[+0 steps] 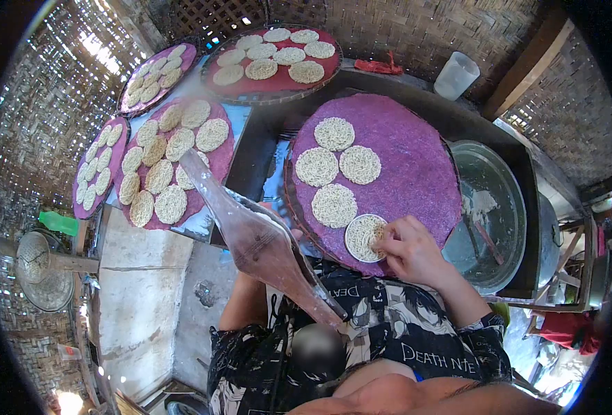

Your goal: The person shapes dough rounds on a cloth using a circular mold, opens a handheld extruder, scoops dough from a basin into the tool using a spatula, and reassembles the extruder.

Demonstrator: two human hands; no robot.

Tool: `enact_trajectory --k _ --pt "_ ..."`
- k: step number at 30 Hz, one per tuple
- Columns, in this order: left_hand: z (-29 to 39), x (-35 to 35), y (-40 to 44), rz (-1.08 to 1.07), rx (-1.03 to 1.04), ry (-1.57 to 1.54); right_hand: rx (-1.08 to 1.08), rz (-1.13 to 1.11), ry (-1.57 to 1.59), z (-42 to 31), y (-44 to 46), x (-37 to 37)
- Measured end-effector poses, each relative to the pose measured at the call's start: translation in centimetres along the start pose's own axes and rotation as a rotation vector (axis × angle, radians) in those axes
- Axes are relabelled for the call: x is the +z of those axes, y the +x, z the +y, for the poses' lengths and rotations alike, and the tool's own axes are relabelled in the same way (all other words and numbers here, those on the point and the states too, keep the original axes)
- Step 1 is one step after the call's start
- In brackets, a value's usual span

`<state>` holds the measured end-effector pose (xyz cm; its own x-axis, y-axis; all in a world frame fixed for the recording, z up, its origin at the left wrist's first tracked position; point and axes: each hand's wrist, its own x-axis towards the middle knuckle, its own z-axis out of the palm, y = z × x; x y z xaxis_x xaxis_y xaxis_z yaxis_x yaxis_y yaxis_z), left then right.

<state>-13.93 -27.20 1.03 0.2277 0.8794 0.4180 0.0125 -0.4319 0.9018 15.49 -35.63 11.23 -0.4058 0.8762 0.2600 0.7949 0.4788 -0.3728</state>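
Observation:
My left hand (296, 234) is mostly hidden behind a long wooden press (257, 238) with two arms and a wide middle, and grips it. The press slants across the view, in front of my body. My right hand (415, 252) has its fingers bent and pressed together on noodle strands at the right side of a white ring mould (348, 243). Inside the ring lies a round of thin pale noodles (363, 234). The mould sits at the near edge of a round tray with a purple cloth (410, 152). Several noodle discs (334, 205) lie flat on that cloth, left of centre.
Other cloth-covered trays with noodle discs stand left and behind, among them a red tray (223, 76) and a purple one (127, 197). A large greenish basin (520, 228) holding sticks and pale dough is at right. A white plastic container (456, 76) stands by the woven wall.

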Motion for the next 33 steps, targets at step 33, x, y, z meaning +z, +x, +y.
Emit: enact_trajectory --k 33 --pt "1.1 0.1 0.8 -0.014 0.051 -0.05 0.52 0.237 -0.018 4.6 1.0 -0.4"
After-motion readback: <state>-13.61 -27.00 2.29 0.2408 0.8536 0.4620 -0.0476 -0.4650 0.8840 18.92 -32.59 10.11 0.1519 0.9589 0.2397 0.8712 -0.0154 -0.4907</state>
